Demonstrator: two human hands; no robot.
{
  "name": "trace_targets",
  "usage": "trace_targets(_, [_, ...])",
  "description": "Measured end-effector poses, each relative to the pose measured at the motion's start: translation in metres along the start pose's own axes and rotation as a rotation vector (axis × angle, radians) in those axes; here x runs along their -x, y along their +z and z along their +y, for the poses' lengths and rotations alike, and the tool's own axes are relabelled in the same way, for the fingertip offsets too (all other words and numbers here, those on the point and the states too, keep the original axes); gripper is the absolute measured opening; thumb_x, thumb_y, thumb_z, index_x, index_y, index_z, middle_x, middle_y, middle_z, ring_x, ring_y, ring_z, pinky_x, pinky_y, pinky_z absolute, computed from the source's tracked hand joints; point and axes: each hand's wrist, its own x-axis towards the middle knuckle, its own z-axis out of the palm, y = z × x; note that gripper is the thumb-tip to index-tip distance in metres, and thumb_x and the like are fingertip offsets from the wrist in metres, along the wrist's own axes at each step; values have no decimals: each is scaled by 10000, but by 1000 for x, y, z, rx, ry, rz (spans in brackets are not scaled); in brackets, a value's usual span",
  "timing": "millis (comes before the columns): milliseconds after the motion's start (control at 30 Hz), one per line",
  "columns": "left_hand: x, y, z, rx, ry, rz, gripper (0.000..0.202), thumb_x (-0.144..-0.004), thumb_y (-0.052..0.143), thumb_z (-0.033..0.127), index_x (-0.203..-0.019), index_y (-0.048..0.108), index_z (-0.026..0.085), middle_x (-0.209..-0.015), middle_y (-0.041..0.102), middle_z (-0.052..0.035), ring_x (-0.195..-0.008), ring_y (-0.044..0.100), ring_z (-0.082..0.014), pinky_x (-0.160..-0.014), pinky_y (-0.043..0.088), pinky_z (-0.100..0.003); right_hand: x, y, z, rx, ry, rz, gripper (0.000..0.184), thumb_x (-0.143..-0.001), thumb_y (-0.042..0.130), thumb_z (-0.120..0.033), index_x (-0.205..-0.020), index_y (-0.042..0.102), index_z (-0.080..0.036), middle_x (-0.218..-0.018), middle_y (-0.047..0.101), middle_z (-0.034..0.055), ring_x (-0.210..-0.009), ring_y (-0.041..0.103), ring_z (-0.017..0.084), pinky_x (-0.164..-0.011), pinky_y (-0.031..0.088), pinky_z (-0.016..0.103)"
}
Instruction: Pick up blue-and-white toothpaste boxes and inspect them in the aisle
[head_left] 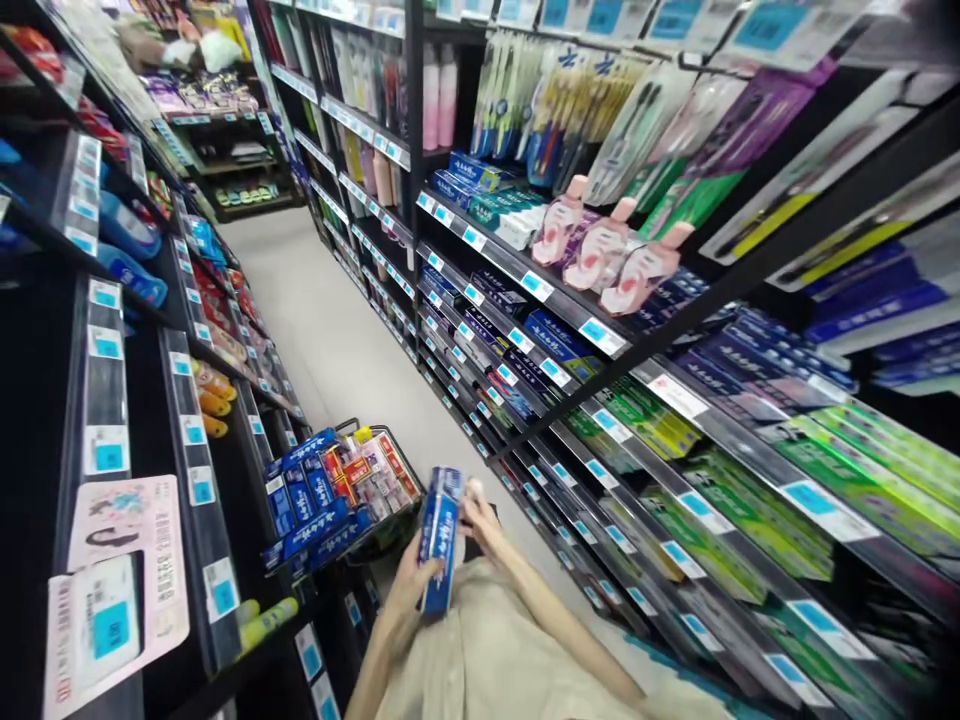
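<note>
Left hand (pixel 409 578) gripping blue box (pixel 437 590), blurred white lettering (pixel 445 533) (Chinese-looking), right hand (pixel 482 520) beside it, its hold unclear

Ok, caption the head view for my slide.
Left hand holding a blue box, right hand alongside, between store shelves.

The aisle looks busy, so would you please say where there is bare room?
Bare floor runs ahead past the loaded basket, between the left shelves and the right shelves. The basket is crowded with boxes; packaged goods crowd the right shelves.
</note>
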Motion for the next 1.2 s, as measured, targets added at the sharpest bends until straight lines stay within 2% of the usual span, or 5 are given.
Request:
trace_targets(167, [2, 17, 26, -150, 130, -347, 785, -709, 890, 459, -1406, 646, 193, -1330, 700, -123, -1237, 638, -342, -1126, 470, -445, 18, -14, -24, -134, -157, 306, 590, -649, 938, -580, -1019, 654, -220, -841, 682, -9, -718, 647, 174, -690, 573, 299])
trace_targets(467, [-15, 65, 37, 34, 220, 330, 690, -787, 697, 789, -1153, 686, 204, -1155, 700, -104, -964, 671, -257, -735, 547, -318, 72, -87, -70, 147, -278, 351, 599, -737, 781, -765, -834, 563, -215, -659, 564, -28, -511, 549, 159, -438, 444, 274])
trace_targets(667, [-6, 99, 62, -113, 246, 285, 721, -858, 507, 872, -1047, 671, 196, -877, 651, -63, -695, 586, -204, -530, 439, -275, 103, -101, -65, 124, -244, 363, 717, -791, 672, -821, -1184, 604, -224, -666, 548, -45, -429, 484, 154, -408, 400, 287])
trace_targets(1033, [11, 100, 70, 52, 238, 366, 715, -804, 596, 888, -984, 678, 201, -866, 629, -66, -690, 563, -202, -506, 440, -276, 96, -97, -86, 344, -473, 434, 626, -840, 614, -810, -931, 714, -199, -978, 713, 97, -918, 651, 266, -792, 526, 350])
trace_targets(1200, [11, 96, 78, 263, 283, 340, 614, -853, 694, 734, -1205, 664, 231, -1044, 653, -58, -754, 623, -173, -589, 518, -262, 95, -79, -91, 163, -400, 415, 652, -876, 510, -830, -974, 658, -203, -754, 615, 30, -584, 570, 198, -504, 437, 314])
